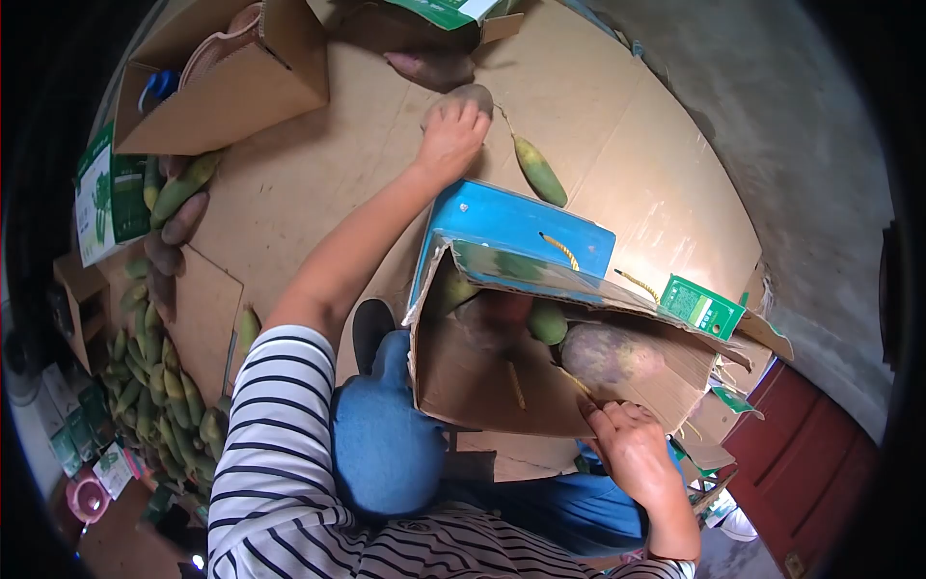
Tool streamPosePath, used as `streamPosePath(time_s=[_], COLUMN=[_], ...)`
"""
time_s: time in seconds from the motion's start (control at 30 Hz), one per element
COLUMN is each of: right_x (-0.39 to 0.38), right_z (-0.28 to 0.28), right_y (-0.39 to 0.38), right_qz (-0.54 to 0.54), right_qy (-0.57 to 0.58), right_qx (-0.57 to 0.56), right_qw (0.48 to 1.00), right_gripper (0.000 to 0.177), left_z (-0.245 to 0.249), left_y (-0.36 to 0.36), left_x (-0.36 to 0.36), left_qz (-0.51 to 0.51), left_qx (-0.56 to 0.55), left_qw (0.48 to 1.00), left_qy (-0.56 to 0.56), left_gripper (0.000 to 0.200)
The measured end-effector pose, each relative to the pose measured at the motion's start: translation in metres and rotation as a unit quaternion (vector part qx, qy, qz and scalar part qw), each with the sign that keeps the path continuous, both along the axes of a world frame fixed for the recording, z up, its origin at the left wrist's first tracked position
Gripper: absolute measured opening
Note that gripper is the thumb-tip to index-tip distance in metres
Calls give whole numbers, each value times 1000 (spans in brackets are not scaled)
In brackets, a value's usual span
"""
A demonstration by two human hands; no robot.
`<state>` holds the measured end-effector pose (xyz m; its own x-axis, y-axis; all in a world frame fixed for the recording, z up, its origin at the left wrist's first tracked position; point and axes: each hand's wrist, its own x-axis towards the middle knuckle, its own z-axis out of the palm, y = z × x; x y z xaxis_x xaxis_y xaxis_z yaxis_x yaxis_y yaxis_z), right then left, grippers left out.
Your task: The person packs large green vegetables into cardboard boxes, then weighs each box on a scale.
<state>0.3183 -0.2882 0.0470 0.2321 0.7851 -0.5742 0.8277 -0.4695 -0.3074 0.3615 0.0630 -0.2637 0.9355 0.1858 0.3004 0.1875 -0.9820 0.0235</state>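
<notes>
My left hand [453, 137] reaches far forward, its fingers wrapped over a brownish sweet potato [473, 95] that rests on the cardboard-covered floor. Close by on its right lies a green radish [540, 172] with a thin, stringy tail. My right hand [629, 442] grips the near edge of a cardboard box [473, 386], which stands open in front of me. Inside this box are a large pale-purple sweet potato [610, 355], a darker reddish one [494, 317] and green radishes [547, 323]. Yellow rope handles [559, 249] show on the box.
Another reddish sweet potato [429, 69] lies beyond my left hand. At the upper left, a carton [256, 96] holds a pinkish container. A large heap of green radishes [159, 386] and several sweet potatoes spread along the left. A wall [810, 164] and a red door [810, 454] border the right.
</notes>
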Motion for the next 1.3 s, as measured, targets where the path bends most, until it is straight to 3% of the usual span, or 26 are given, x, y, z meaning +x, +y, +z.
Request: streamPosePath(time_s=[0.03,0.13,0.23,0.27,0.4,0.47,0.57,0.67,0.83,0.9,0.93,1.0,1.07,1.17,1.2,1.3], right_x=[0,4,4,5,6,6,7,5,1,-3,-6,-11,-16,-22,-23,-24], right_z=[-1,-2,-2,-3,-1,-1,-1,-3,-2,-4,-3,-4,-8,-11,-12,-11], right_y=[0,0,0,0,6,8,8,4,-1,-8,-9,-12,-19,-26,-28,-34], right_qz=[6,19,15,14,17,16,20,18,4,-8,-23,-41,-53,-75,-73,-64], right_qy=[2,2,11,14,24,24,19,23,23,21,16,-16,-46,-51,-48,-41], right_qx=[-5,-22,-30,-28,-39,-40,-37,-36,-28,-21,0,32,67,96,94,61], right_qw=[1000,1000,999,999,999,999,999,999,999,1000,1000,998,995,991,992,995], right_gripper=[43,42,42,43,44,44,44,44,49,51,53,42,36,34,31,45], left_z=[-2,-48,-48,-35,-17,-39,-28,-20,-44,-63,-80,-87,-52,81,115,212], left_y=[3,12,40,46,55,58,50,42,40,44,47,40,13,-3,-7,-25], left_x=[1,12,18,20,14,21,8,-4,-71,-117,-149,-203,-245,-272,-279,-278], left_qz=[-18,169,156,177,147,141,201,298,270,262,193,187,292,349,307,162], left_qx=[33,-79,-121,-127,-135,-173,-225,-333,-324,-549,-585,-738,-784,-621,-599,-518], left_qw=[996,982,980,968,966,957,936,874,885,766,767,642,548,702,737,820], left_qy=[-75,-25,37,121,164,184,179,190,197,209,181,90,6,-6,-59,-184], left_gripper=[63,75,75,73,59,54,60,69,60,55,51,46,44,50,52,64])
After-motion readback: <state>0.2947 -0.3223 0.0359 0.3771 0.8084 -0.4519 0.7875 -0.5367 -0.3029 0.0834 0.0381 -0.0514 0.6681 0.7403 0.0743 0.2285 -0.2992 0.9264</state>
